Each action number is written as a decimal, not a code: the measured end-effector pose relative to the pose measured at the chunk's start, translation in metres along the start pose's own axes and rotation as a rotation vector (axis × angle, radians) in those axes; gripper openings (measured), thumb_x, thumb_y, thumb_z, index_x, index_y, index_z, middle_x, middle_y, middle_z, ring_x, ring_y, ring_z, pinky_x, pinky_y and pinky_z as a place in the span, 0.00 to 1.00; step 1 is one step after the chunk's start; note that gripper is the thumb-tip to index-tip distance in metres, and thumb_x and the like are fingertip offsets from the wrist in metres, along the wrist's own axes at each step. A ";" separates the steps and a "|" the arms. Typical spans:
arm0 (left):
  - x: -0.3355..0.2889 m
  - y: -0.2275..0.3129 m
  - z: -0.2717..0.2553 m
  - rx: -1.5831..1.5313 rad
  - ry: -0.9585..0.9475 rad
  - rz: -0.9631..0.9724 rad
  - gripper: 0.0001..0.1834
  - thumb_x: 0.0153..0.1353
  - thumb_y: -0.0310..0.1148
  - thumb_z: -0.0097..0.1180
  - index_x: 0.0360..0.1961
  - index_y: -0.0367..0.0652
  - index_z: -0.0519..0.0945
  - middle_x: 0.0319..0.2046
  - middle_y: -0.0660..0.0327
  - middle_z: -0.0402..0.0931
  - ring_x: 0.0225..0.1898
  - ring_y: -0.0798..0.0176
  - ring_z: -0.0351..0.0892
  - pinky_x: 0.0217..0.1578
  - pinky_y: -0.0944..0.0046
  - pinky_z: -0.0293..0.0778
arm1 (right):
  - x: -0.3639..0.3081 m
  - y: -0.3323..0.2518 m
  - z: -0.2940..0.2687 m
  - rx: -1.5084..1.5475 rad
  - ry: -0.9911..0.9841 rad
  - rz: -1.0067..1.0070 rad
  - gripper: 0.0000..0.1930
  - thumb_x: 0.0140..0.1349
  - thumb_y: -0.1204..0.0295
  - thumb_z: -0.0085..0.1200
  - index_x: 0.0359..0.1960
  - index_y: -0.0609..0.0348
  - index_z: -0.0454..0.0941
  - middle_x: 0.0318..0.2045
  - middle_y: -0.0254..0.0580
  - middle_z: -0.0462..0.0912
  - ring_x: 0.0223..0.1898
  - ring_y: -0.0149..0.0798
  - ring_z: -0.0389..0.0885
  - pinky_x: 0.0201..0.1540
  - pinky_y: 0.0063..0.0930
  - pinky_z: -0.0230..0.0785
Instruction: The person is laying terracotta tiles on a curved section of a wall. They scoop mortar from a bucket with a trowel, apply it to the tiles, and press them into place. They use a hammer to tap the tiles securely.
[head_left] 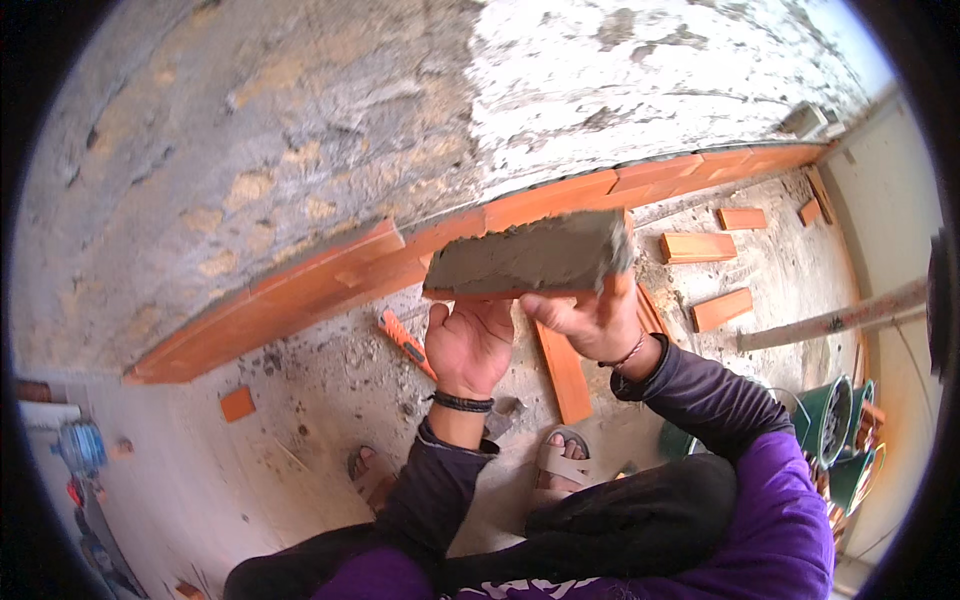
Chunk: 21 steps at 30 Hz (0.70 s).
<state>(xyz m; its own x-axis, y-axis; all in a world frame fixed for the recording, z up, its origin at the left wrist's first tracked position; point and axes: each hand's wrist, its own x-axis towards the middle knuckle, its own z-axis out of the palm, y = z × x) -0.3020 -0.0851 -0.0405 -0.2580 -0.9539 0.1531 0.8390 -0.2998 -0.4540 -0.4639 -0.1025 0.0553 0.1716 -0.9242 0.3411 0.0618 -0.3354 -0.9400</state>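
Observation:
Between both hands I hold an orange clay tile (pixel 530 262) whose upper face is coated with wet grey mortar. My left hand (pixel 472 345) supports it from below near its left end, the fingers hidden beneath it. My right hand (pixel 590 325) grips the right part, thumb along the near edge. A row of matching tiles (pixel 330 275) runs along the foot of the wall just beyond, and the held tile covers part of that row. On the floor under my hands lie an orange tool (pixel 405 342) and a long tile (pixel 563 375).
The wall (pixel 280 120) is rough grey on the left and white-patched on the right. Loose tiles (pixel 697 247) lie on the floor at right, near a slanting pole (pixel 835 318). Dark green buckets (pixel 828 420) stand at right. A blue water bottle (pixel 80 447) is far left.

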 end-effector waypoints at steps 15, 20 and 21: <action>0.035 -0.024 -0.012 -0.045 0.373 -0.115 0.24 0.71 0.43 0.35 0.52 0.35 0.76 0.49 0.47 0.78 0.53 0.45 0.77 0.56 0.42 0.73 | -0.011 -0.013 -0.020 -0.310 -0.114 -0.283 0.34 0.42 0.70 0.75 0.52 0.62 0.71 0.43 0.45 0.73 0.42 0.42 0.77 0.46 0.32 0.71; 0.041 -0.033 -0.008 -0.164 0.617 -0.177 0.21 0.67 0.40 0.42 0.49 0.34 0.77 0.47 0.46 0.77 0.51 0.47 0.78 0.50 0.48 0.77 | -0.024 0.037 -0.055 0.204 0.247 0.662 0.21 0.69 0.57 0.51 0.52 0.63 0.72 0.43 0.39 0.76 0.43 0.36 0.76 0.51 0.31 0.70; 0.038 -0.032 -0.010 -0.186 0.635 -0.212 0.20 0.66 0.39 0.43 0.49 0.34 0.77 0.47 0.46 0.77 0.51 0.47 0.78 0.50 0.48 0.77 | -0.023 0.048 -0.056 0.347 0.255 0.884 0.24 0.72 0.50 0.44 0.51 0.62 0.73 0.41 0.39 0.78 0.43 0.36 0.77 0.52 0.33 0.70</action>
<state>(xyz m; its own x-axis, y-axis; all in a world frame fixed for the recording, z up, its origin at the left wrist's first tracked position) -0.3431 -0.1117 -0.0289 -0.6849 -0.6797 -0.2626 0.6584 -0.4230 -0.6225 -0.5198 -0.1074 0.0021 0.0802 -0.8417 -0.5340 0.3054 0.5307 -0.7906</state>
